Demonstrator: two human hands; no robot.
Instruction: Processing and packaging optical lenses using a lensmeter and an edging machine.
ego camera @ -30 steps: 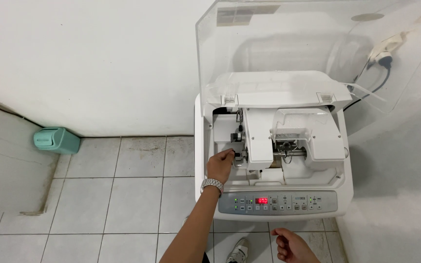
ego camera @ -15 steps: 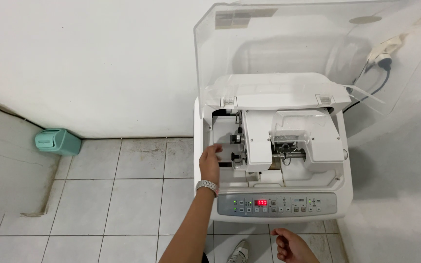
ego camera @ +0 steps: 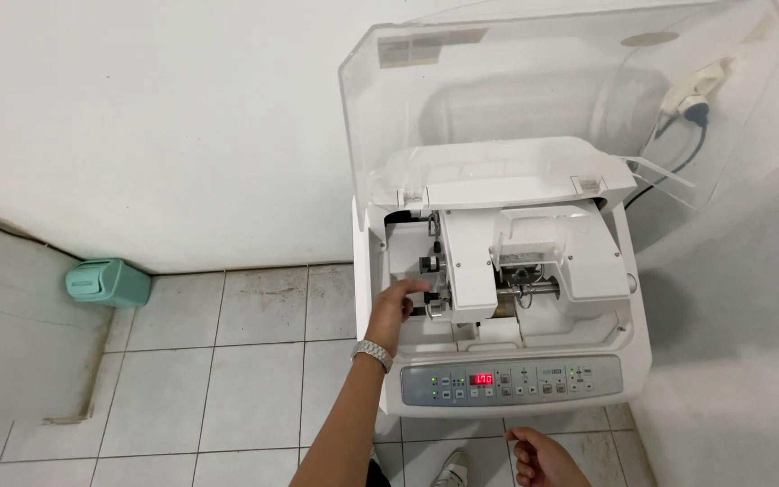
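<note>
A white benchtop machine (ego camera: 498,352) stands against the wall with its clear hinged lid (ego camera: 534,99) raised, leaving the working chamber exposed. The left hand (ego camera: 392,307), a metal wristwatch (ego camera: 372,353) on its wrist, reaches into the left side of that chamber; its fingers are curled and extended toward the dark clamp and shaft assembly (ego camera: 433,269), and the fingertips sit at or just beside it. Whether they grip any small part there cannot be told, since the fingers hide the contact point. The right hand (ego camera: 538,455) hangs low in front of the machine, loosely curled, below the grey control panel (ego camera: 511,381), and appears to hold nothing. The panel's red display (ego camera: 481,379) is lit, so the unit looks powered. Judged risks: with power on and fingers inside the chamber, a stray press on the panel by the free hand could start the spindle (ego camera: 529,290) and pinch the fingers; the watch band could catch on the housing edge; the raised lid could drop on the forearm if knocked. A power cable (ego camera: 678,149) runs up to a wall socket (ego camera: 691,90) behind the lid. On the tiled floor (ego camera: 227,361) a small green bin (ego camera: 108,282) stands by the wall, well apart.
</note>
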